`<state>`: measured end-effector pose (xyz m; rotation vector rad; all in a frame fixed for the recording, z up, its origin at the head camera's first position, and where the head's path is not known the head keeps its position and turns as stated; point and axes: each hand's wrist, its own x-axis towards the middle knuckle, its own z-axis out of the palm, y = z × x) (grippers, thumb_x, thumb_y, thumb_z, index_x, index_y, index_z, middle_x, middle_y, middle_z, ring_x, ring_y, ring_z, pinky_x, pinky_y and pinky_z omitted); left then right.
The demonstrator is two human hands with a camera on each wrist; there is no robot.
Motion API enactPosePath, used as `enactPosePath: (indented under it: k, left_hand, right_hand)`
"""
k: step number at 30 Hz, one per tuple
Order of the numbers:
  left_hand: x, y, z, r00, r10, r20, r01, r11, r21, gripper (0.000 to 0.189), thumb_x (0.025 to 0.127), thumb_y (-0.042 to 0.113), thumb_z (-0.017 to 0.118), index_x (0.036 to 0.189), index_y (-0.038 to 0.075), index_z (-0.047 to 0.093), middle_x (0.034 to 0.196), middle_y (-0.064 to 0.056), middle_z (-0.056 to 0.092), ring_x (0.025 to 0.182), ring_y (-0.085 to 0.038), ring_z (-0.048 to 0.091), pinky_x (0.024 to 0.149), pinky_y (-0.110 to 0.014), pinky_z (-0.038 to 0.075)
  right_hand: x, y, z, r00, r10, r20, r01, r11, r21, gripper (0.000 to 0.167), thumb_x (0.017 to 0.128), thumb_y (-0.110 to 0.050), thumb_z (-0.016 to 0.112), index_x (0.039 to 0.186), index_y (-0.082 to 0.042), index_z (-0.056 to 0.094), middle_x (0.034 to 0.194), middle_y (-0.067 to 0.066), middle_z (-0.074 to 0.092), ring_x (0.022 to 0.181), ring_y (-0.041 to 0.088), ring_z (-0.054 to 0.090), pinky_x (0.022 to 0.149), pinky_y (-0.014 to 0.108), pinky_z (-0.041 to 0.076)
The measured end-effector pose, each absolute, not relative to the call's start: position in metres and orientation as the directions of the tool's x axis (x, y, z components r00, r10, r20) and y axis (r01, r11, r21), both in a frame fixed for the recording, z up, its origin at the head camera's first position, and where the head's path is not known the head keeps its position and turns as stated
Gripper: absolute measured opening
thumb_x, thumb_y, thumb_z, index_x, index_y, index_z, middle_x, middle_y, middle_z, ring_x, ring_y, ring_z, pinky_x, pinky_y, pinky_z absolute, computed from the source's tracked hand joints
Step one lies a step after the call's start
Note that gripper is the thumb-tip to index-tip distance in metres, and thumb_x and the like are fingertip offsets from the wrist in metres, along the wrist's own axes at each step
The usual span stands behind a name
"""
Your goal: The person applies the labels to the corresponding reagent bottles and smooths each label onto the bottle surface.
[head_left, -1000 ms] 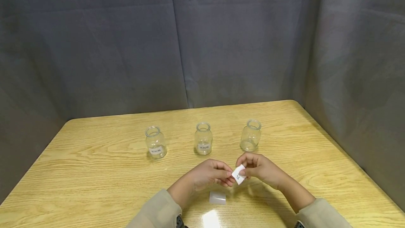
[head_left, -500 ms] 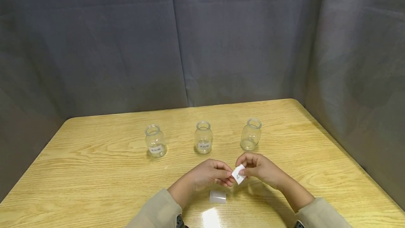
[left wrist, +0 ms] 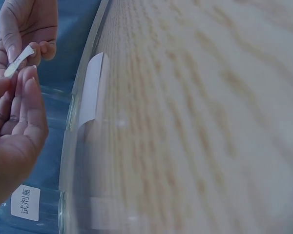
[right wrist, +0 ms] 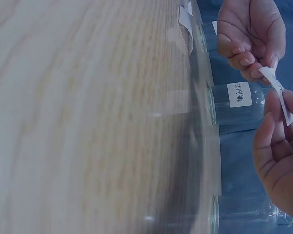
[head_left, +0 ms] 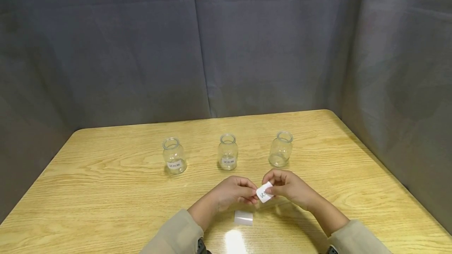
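Observation:
A small white label (head_left: pixel 263 193) with dark handwritten-looking characters is held between both hands above the near part of the table. My right hand (head_left: pixel 291 189) pinches it with thumb and forefinger, covering part of the writing. At its other end, the thumb and fingertips of my left hand (head_left: pixel 231 194) pinch the edge. Seen from the right wrist, the label (right wrist: pixel 279 95) bends slightly between the two hands. Beyond them stand a left glass jar (head_left: pixel 174 154) and a middle glass jar (head_left: pixel 227 150), both labelled, and a right glass jar (head_left: pixel 281 152) showing no label.
A glossy whitish slip of paper (head_left: pixel 243 218) lies on the wooden table (head_left: pixel 106 183) below the hands; from the left wrist the slip (left wrist: pixel 91 90) looks curled. Grey curtains (head_left: pixel 141 50) hang around the back and sides of the table.
The label has shifted slightly left and turned, so its rounded left corners show more. Both hands stay almost in place; the jars and slip are unmoved.

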<state>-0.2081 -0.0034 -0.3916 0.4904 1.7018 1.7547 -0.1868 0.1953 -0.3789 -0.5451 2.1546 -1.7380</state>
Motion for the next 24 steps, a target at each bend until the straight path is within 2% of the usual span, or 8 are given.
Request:
enactPosePath:
  k: [5,16,24]
  left_hand:
    - [-0.2089,-0.0025,-0.3923,-0.752,0.64,-0.158,-0.172,0.041,0.984,0.017,0.082,0.001,0.051,0.092,-0.013,0.054,0.072,-0.006,0.059,0.066,-0.013,0.058,0.066,-0.029,0.048]
    - [-0.2087,0.0021,-0.3916,-0.761,0.629,-0.159,-0.179,0.032,0.983,0.016,0.081,0.004,0.056,0.087,-0.011,0.055,0.07,-0.006,0.059,0.065,-0.014,0.058,0.067,-0.03,0.048]
    - [-0.209,0.0049,-0.3905,-0.816,0.564,-0.126,-0.134,0.028,0.991,0.012,0.079,0.005,0.058,0.079,-0.006,0.055,0.066,-0.005,0.058,0.062,-0.014,0.056,0.065,-0.03,0.048]
  right_hand:
    - [-0.187,0.194,-0.3787,-0.887,-0.462,-0.013,-0.088,0.196,-0.977,0.021,0.08,-0.004,0.056,0.095,0.008,0.048,0.08,0.009,0.052,0.073,0.017,0.053,0.065,0.035,0.048]
    - [-0.1867,0.1926,-0.3832,-0.902,-0.432,0.0,-0.084,0.176,-0.981,0.022,0.08,-0.002,0.056,0.096,0.009,0.047,0.079,0.008,0.052,0.072,0.015,0.053,0.067,0.033,0.048]
    - [-0.1869,0.1881,-0.3833,-0.93,-0.367,0.0,-0.09,0.229,-0.969,0.026,0.08,-0.005,0.057,0.1,0.009,0.047,0.082,0.008,0.05,0.073,0.016,0.05,0.065,0.03,0.047]
